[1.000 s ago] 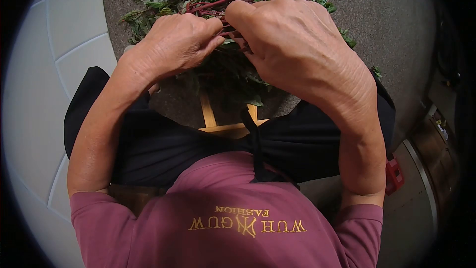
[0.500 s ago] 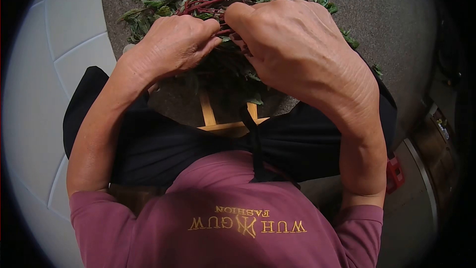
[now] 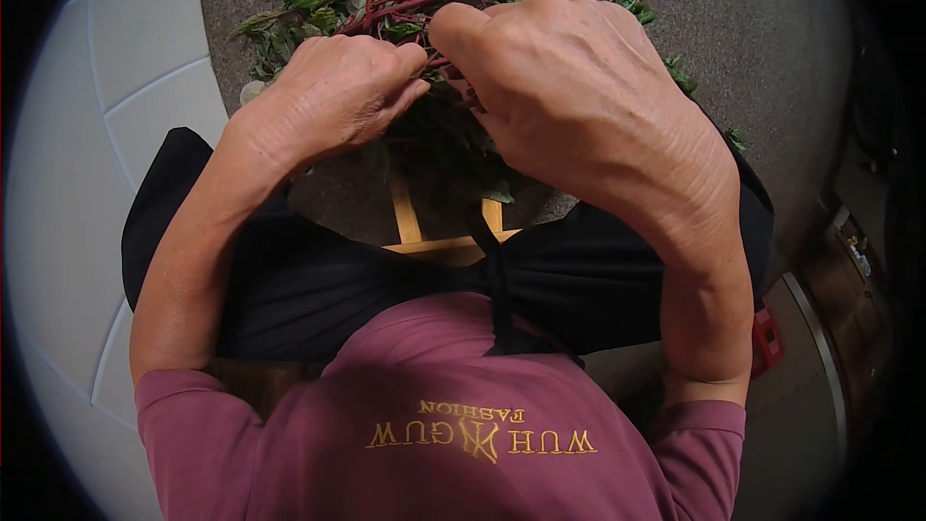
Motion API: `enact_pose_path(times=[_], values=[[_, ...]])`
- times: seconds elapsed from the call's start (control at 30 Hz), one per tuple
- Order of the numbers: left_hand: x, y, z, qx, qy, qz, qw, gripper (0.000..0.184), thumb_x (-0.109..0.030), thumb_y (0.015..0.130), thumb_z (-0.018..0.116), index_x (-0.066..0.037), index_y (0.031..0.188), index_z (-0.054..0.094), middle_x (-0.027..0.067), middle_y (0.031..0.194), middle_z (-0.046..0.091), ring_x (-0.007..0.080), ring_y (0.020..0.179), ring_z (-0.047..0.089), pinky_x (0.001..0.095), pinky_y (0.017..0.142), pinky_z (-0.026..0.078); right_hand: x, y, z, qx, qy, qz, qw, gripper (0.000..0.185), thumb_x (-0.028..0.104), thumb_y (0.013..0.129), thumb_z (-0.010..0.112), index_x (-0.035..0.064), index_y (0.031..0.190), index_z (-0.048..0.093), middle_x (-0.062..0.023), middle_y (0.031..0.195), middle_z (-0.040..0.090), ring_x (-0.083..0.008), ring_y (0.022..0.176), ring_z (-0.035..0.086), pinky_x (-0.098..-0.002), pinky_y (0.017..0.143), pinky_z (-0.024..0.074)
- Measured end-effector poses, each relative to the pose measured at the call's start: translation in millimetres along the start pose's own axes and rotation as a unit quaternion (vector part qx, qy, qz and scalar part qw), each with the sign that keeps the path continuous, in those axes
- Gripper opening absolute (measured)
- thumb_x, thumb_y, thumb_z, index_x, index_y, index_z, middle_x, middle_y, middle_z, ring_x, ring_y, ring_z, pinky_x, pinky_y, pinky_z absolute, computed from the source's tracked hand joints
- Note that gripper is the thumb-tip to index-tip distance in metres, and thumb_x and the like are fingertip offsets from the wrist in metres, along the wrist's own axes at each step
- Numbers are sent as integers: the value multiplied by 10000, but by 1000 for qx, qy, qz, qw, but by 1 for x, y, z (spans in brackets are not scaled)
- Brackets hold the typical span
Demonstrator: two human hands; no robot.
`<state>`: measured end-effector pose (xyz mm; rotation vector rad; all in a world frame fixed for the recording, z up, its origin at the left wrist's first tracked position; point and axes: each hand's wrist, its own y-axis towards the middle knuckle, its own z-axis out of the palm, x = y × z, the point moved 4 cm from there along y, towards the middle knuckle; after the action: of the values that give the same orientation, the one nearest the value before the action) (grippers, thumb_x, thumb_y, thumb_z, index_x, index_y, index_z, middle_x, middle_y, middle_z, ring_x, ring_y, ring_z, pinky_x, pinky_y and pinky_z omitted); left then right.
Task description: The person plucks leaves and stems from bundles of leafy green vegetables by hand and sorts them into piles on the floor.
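Note:
Both of my hands meet close together at the near edge of a heap of leafy stems (image 3: 415,0), which have reddish-purple stalks and green leaves. My left hand (image 3: 347,87) is closed, its thumb and fingers pinching a thin reddish stem (image 3: 437,63). Just beside it, my right hand (image 3: 569,87) is curled shut around the same stem; its fingertips are mostly hidden behind the knuckles. Dark leaves (image 3: 453,140) hang in shadow below the two hands.
Rough grey floor (image 3: 762,68) lies under the heap, with pale tiles (image 3: 58,232) to the left. A wooden frame (image 3: 415,217) shows between my knees. Something red (image 3: 767,340) stands by my right elbow. Loose leaves (image 3: 681,74) lie right of the heap.
My left hand has dropped very slightly, and my right hand has edged a little to the left. Both keep their closed grip.

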<state>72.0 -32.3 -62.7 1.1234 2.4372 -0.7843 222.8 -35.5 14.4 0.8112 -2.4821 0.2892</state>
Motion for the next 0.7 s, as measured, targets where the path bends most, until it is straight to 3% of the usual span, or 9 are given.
enact_pose_path(times=[0.7], values=[[12, -2, 20, 49, 6, -25, 998, 219, -259, 916, 557, -40, 920, 569, 171, 752, 637, 396, 763, 628, 499, 628, 498, -7, -3, 3, 1, -1, 1, 1000, 100, 105, 800, 603, 35, 775, 537, -159, 620, 573, -365, 634, 607, -458, 532, 441]])
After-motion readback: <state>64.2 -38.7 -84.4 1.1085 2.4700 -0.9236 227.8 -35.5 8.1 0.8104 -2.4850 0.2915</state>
